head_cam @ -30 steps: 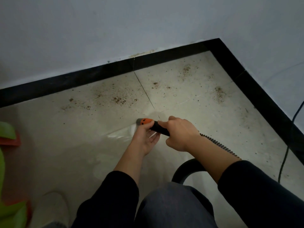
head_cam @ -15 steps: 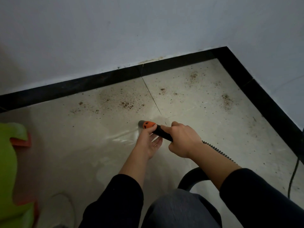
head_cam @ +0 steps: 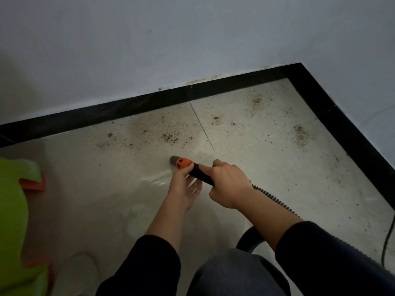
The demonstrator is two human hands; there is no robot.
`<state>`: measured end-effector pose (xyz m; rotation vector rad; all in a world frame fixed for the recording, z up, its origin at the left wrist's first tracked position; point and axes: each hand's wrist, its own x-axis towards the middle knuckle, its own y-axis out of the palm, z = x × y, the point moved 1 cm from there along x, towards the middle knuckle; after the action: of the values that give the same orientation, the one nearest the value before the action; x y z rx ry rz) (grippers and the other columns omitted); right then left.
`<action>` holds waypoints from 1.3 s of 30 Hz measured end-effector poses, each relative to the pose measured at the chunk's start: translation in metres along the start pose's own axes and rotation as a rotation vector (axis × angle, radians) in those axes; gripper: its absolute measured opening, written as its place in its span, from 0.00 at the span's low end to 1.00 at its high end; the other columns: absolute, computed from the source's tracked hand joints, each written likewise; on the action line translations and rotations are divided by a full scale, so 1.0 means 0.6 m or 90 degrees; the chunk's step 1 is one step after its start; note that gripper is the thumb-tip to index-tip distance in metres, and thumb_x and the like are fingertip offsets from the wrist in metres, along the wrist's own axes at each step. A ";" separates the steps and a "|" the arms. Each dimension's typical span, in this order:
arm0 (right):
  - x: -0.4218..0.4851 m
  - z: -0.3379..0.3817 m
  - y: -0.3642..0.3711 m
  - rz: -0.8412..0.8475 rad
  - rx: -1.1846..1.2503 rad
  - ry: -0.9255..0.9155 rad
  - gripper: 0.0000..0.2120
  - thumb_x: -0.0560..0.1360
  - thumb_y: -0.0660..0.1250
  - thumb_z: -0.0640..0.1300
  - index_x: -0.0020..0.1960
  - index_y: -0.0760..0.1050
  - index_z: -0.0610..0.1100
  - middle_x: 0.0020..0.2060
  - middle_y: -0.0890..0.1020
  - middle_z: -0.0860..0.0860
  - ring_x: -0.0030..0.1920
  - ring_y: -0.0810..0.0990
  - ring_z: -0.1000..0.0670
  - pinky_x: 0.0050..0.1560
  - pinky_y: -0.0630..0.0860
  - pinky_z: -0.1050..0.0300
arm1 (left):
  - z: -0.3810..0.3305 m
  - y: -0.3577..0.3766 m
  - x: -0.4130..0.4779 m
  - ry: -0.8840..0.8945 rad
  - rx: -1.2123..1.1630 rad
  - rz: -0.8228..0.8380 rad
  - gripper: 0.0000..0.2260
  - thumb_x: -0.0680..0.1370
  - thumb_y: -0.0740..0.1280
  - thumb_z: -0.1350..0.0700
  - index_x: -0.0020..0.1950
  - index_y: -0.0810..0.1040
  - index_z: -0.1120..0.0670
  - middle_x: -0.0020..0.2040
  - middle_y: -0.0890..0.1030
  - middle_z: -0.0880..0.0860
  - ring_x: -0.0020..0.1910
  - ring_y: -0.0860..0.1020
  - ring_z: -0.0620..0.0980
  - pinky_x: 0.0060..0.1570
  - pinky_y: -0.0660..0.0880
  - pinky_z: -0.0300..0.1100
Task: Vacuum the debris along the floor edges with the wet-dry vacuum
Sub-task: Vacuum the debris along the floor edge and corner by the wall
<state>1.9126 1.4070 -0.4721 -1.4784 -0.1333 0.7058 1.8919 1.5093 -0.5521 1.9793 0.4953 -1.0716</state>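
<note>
The nozzle (head_cam: 181, 163) lies just short of the debris (head_cam: 168, 136) by the skirting (head_cam: 128, 107). The right hand (head_cam: 228, 186) clamps its black shaft to drive it; the left hand (head_cam: 184, 186) pinches the orange tip, likely to aim.

Orange-tipped nozzle (head_cam: 183, 163) in left hand (head_cam: 184, 190) and right hand (head_cam: 229, 185), brown debris (head_cam: 169, 137) beyond, along black skirting (head_cam: 128, 110).

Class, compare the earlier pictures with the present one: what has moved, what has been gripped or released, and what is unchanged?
The nozzle has slid slightly left, away from the tile joint. Nothing was grasped or released: the left hand still steadies its orange tip and the right hand still grips the black handle. The debris by the skirting looks unchanged.
</note>
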 end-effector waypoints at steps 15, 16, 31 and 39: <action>-0.024 -0.051 -0.002 -0.017 -0.020 0.071 0.29 0.73 0.62 0.41 0.72 0.63 0.52 0.46 0.69 0.48 0.50 0.74 0.45 0.46 0.65 0.56 | 0.025 0.053 0.019 -0.061 0.057 0.041 0.10 0.79 0.67 0.56 0.58 0.78 0.58 0.50 0.81 0.56 0.51 0.77 0.51 0.44 0.74 0.40; -0.025 -0.053 -0.001 -0.019 -0.024 0.073 0.29 0.73 0.62 0.41 0.73 0.62 0.52 0.47 0.70 0.48 0.51 0.74 0.45 0.47 0.66 0.55 | 0.027 0.056 0.020 -0.061 0.056 0.041 0.10 0.79 0.67 0.57 0.58 0.78 0.59 0.51 0.81 0.56 0.52 0.77 0.51 0.44 0.74 0.40; 0.003 -0.047 0.006 -0.019 -0.041 0.066 0.30 0.73 0.62 0.42 0.74 0.60 0.51 0.54 0.72 0.47 0.55 0.73 0.45 0.53 0.68 0.53 | 0.008 0.055 0.037 -0.023 0.022 0.004 0.16 0.79 0.68 0.58 0.65 0.76 0.61 0.52 0.81 0.56 0.57 0.77 0.51 0.44 0.74 0.38; 0.017 -0.024 0.008 -0.018 -0.032 0.036 0.32 0.74 0.62 0.42 0.75 0.57 0.52 0.54 0.73 0.48 0.56 0.73 0.45 0.54 0.68 0.53 | -0.009 0.033 0.035 0.002 0.006 -0.025 0.16 0.79 0.68 0.57 0.65 0.77 0.61 0.51 0.81 0.56 0.58 0.77 0.52 0.44 0.74 0.39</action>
<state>1.9263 1.3998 -0.4816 -1.5404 -0.1280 0.6413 1.9194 1.5013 -0.5583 1.9873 0.5335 -1.0978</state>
